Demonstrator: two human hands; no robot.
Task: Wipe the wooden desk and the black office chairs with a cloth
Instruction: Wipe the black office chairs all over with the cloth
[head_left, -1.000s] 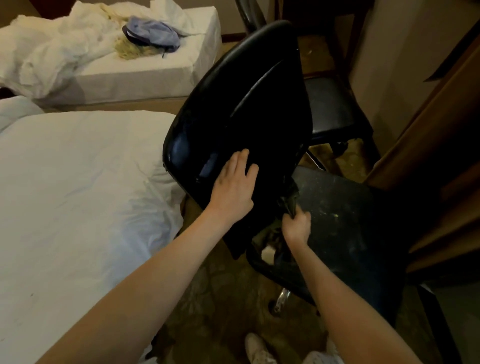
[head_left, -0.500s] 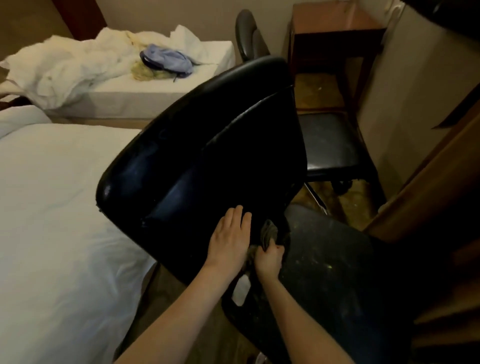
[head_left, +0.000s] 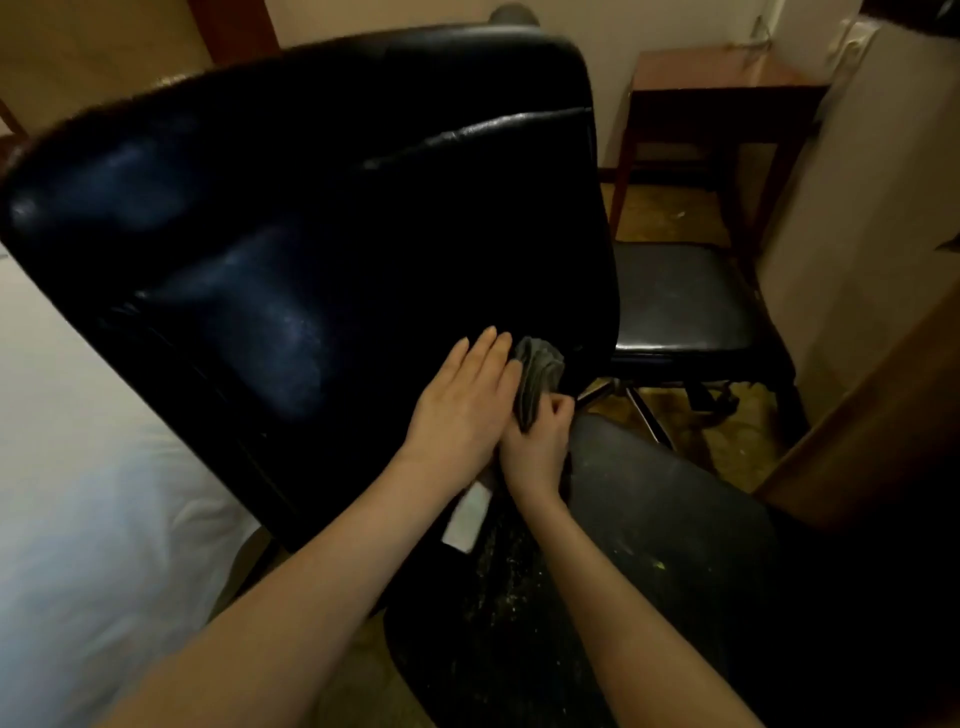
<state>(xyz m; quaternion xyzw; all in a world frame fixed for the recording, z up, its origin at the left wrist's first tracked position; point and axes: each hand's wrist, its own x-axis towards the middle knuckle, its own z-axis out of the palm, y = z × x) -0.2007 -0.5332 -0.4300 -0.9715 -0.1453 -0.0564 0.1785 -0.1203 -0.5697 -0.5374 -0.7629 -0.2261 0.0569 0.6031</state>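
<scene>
1. Front and centre, a big glossy black leather office chair (head_left: 311, 234), backrest slanting across the view.
2. The left hand (head_left: 457, 410) lies flat on the lower part of that backrest, fingers straight and together.
3. Just beside it, the right hand (head_left: 537, 441) curls its fingers tight round a folded grey cloth (head_left: 537, 371), pressed to the backrest's lower right corner.
4. Below the hands is the chair's dusty seat (head_left: 649, 545), flecked with pale specks.
5. Behind the chair stand a second black padded chair (head_left: 680, 296) and a reddish-brown wooden tabletop (head_left: 727, 73).
6. Left of the chair is a white bed (head_left: 78, 493).
</scene>
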